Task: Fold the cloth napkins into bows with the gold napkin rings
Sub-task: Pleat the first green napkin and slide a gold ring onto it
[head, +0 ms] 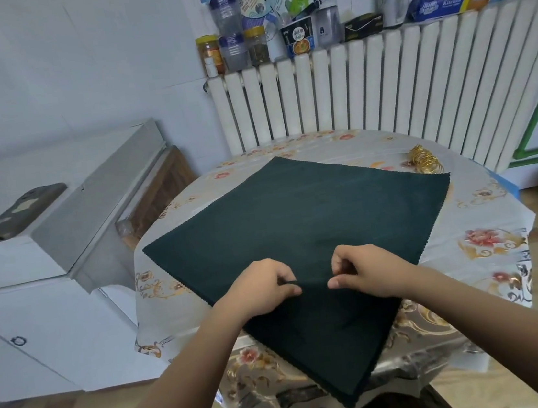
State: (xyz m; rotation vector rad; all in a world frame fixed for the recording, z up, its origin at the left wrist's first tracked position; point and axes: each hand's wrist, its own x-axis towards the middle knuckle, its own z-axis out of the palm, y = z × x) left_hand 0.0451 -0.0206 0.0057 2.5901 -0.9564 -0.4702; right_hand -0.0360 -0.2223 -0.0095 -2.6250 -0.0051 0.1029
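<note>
Left hand (264,289) and right hand (362,272) each pinch the dark green napkin (296,214) near six o'clock; gather evenly; gold rings (424,159) wait at two o'clock.

head-worn view, forward-down, close over table (485,211)

"Kitchen" on the blue roll package (449,2) atop radiator (382,88)

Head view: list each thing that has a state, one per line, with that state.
green napkin: spread flat as a diamond on the table, near corner over the edge, small ridge pinched up.
left hand: pinching the napkin.
right hand: pinching the napkin.
gold napkin rings: piled loose on the table, beside the napkin's far right edge.
</note>
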